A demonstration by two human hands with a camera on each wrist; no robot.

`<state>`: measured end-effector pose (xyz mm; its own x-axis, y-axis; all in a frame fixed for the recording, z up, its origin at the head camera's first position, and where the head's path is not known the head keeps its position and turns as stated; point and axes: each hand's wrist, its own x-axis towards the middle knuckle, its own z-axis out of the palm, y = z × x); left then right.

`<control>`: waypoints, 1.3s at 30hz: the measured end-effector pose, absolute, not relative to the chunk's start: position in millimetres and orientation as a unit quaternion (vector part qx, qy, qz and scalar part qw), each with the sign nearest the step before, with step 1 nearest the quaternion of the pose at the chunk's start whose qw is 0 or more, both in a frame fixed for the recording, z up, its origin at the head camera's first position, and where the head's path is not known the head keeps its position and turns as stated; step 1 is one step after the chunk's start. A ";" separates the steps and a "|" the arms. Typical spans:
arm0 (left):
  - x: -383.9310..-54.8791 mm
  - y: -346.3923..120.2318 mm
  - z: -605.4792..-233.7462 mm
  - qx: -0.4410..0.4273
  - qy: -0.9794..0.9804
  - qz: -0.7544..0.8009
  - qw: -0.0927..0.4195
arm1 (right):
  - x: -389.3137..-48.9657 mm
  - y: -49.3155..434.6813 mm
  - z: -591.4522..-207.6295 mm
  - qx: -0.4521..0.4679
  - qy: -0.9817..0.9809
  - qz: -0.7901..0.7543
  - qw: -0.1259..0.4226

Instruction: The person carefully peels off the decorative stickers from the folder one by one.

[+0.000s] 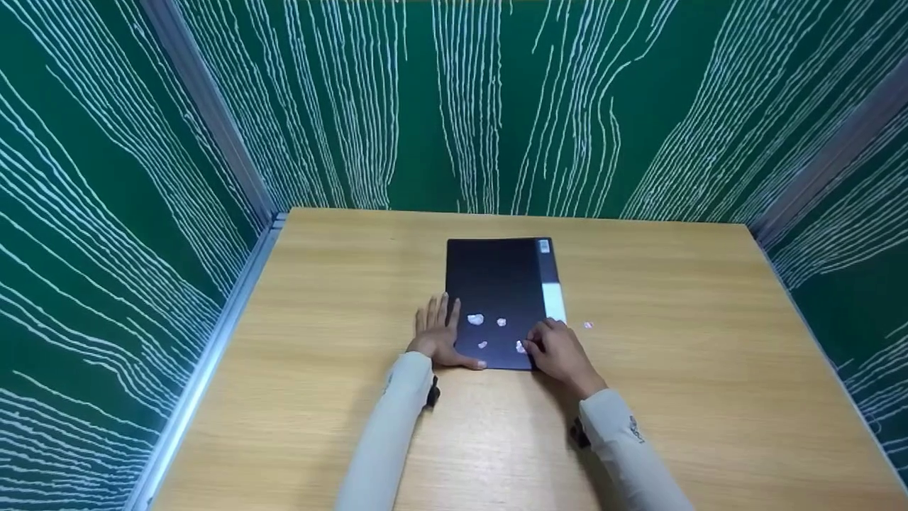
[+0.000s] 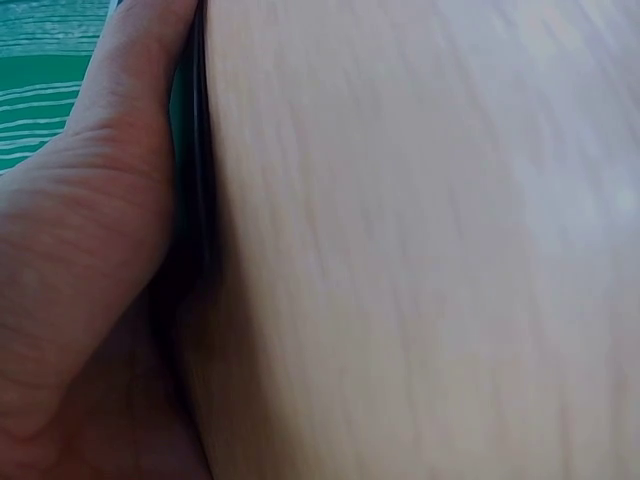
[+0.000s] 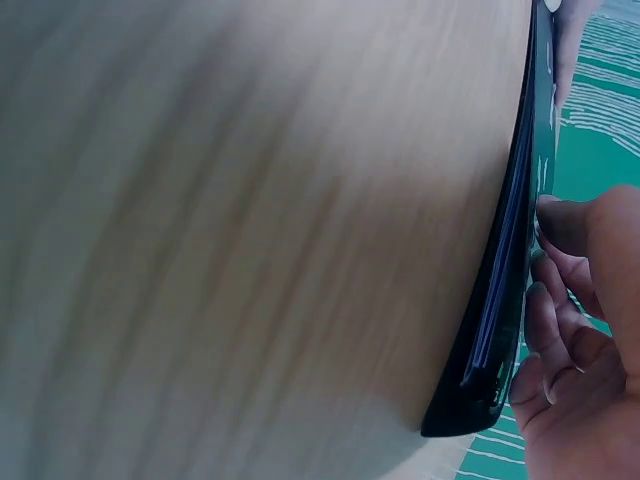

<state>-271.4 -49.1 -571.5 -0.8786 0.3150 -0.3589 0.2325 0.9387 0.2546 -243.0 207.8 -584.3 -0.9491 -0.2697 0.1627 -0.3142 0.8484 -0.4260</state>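
A black folder point(image 1: 493, 273) lies on the table, with several small pale stickers on its lower half. One sticker point(image 1: 475, 319) is near my left hand point(image 1: 438, 341), which rests with fingers spread on the folder's left edge, thumb along the bottom edge. My right hand point(image 1: 560, 353) is at the lower right corner, its fingers curled and its thumb and fingertip pinching at a sticker point(image 1: 521, 346). In the right wrist view, the thumb point(image 3: 565, 225) meets the cover of the folder point(image 3: 505, 270), whose layered edge shows. My left palm hides part of the folder in the left wrist view.
A small pinkish piece point(image 1: 588, 324) lies on the wooden table point(image 1: 681, 333), right of the folder. A white strip point(image 1: 553, 301) and a label point(image 1: 544, 246) run along the folder's right side. Green walls point(image 1: 415, 142) with white lines enclose the table at back and sides.
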 end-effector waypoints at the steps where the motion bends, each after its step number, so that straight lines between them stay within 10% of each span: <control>1: -271.3 -48.8 -571.5 0.142 0.964 0.102 0.200 | -242.9 207.2 -584.1 0.150 -0.960 0.232 0.043; 39: -272.9 -49.4 -573.8 0.146 0.963 0.091 0.205 | -243.3 200.0 -589.3 0.192 -0.950 0.239 0.051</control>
<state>-272.9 -49.4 -573.8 -0.8734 0.3182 -0.3688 0.2431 0.9409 0.2360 -243.3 200.0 -589.3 -0.9208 -0.3411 0.1892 -0.3900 0.8119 -0.4344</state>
